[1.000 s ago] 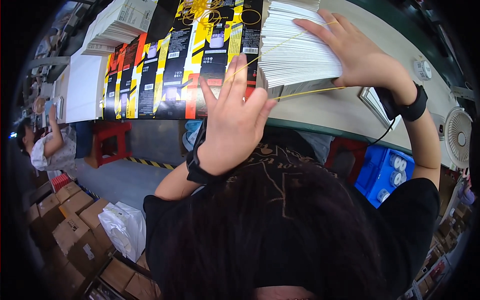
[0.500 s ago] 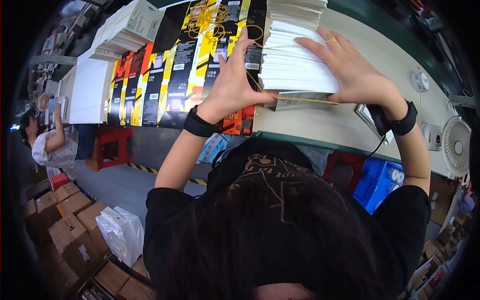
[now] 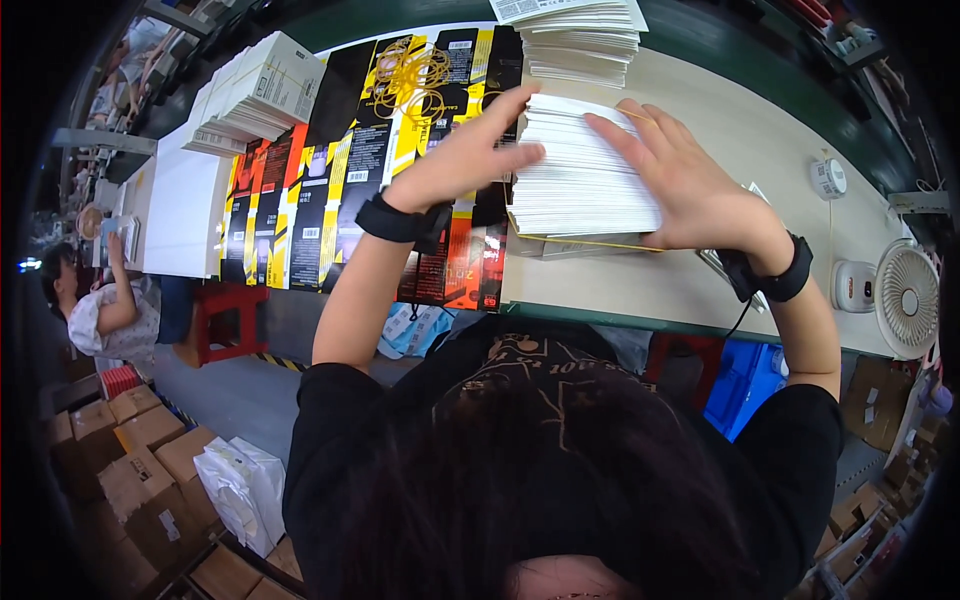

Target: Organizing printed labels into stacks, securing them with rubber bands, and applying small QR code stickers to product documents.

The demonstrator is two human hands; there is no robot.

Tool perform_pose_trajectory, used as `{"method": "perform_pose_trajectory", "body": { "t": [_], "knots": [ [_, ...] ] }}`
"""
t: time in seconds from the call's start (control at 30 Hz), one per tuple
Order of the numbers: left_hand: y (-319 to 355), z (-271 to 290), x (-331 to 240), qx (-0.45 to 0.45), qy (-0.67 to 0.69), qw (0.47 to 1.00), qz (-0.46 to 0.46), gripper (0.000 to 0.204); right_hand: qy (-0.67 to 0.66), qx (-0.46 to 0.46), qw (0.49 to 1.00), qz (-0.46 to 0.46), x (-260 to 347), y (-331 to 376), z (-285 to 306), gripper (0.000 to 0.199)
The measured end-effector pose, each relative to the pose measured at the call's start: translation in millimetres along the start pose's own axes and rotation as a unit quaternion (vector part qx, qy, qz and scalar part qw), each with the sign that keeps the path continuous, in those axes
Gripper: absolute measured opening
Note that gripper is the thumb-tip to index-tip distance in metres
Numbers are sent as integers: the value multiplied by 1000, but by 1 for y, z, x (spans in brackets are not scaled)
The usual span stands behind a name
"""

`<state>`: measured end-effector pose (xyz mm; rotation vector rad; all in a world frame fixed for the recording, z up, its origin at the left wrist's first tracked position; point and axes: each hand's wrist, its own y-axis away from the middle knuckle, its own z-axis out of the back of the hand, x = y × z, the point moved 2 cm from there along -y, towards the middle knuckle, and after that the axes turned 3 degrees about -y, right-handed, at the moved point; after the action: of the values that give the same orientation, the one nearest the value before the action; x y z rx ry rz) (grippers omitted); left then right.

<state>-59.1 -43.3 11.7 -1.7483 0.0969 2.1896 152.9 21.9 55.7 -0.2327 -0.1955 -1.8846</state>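
Observation:
A thick stack of white leaflets (image 3: pixel 590 170) stands on the table in front of me, with a yellow rubber band (image 3: pixel 600 243) stretched along its near side. My right hand (image 3: pixel 695 185) grips the stack's right side, fingers over the far corner and thumb at the near one. My left hand (image 3: pixel 470 155) is at the stack's left edge, its fingers straight and its thumb apart from them, seemingly holding nothing. Whether its fingertips touch the leaflets, I cannot tell. Beyond, another stack of leaflets (image 3: pixel 580 50) stands close by.
Flat printed box sheets (image 3: pixel 345 205) cover the table at left, bearing a heap of rubber bands (image 3: pixel 410 80) and banded leaflets (image 3: pixel 262 90). A white roll (image 3: pixel 828 178) and a fan (image 3: pixel 907 300) are at right. A co-worker (image 3: pixel 110 305) sits far left.
The rubber band has left my left hand's spread fingers and now lies against the stack. My left hand has turned, its fingers reaching toward the stack's far left corner.

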Motion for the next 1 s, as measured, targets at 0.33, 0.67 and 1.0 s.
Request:
{"method": "perform_pose_trajectory", "body": {
  "t": [0.33, 0.67, 1.0],
  "knots": [
    [-25, 9, 43, -193, -114, 972, 64, 32, 6, -18, 1000, 8, 0, 1, -3, 110],
    [-16, -5, 67, -220, 277, 914, 196, 21, 20, -28, 999, 13, -4, 1, -7, 109],
    [-87, 30, 89, -61, -141, 981, 122, 17, 6, -40, 999, 9, -3, 3, -6, 111]
  ]
}}
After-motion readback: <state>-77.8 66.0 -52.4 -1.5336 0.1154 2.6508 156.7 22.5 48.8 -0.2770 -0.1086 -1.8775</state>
